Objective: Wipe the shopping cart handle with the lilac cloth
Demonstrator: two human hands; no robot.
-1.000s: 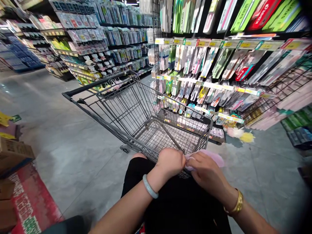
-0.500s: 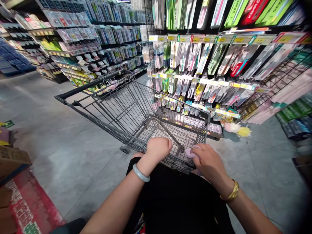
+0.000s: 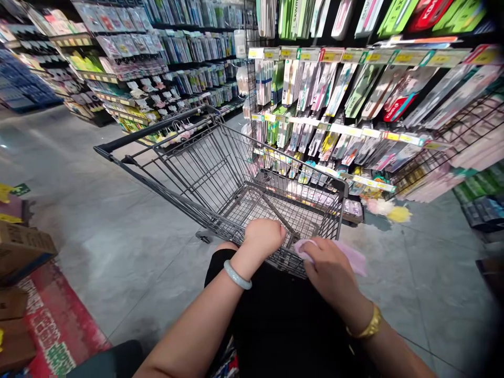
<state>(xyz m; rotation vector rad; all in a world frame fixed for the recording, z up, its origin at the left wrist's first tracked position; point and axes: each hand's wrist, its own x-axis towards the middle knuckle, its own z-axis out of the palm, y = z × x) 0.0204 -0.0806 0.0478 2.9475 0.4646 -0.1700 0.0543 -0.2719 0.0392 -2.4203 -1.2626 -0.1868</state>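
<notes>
A grey wire shopping cart stands in front of me with nothing visible in its basket. My left hand is closed in a fist at the cart's near edge; what it holds, if anything, is hidden. My right hand sits just to its right, fingers pinched on a thin pink cloth that spreads out to the right of the hand. A pale green bangle is on my left wrist and a gold bracelet on my right.
Racks of hanging packaged goods line the right side, with more shelves behind the cart. Cardboard boxes and a red mat lie at the left. Pink and yellow fluffy items lie on the grey tiled floor under the rack.
The pink cloth has spread out to the right of my right hand again. Both hands stay close together at the cart's near edge. The view shifted slightly.
</notes>
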